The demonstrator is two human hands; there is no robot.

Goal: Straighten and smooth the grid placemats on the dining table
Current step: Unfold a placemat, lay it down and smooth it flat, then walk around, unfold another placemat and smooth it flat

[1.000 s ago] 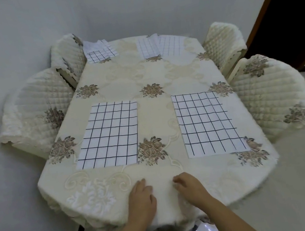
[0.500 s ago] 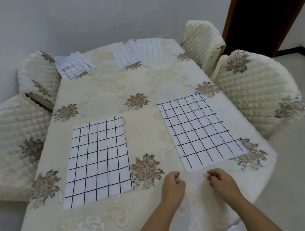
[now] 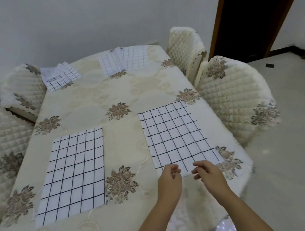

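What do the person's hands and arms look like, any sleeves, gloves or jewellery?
Both forearms are bare to the frame's edge, no sleeve in view. The left hand and right hand are ungloved; no ring, watch or bracelet shows.

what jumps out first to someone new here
Two white placemats with black grid lines lie flat on the cream floral tablecloth: the left placemat and the right placemat. The left hand and right hand reach the right one's near edge. A rumpled far-left placemat and folded far-right placemat sit at the far end.
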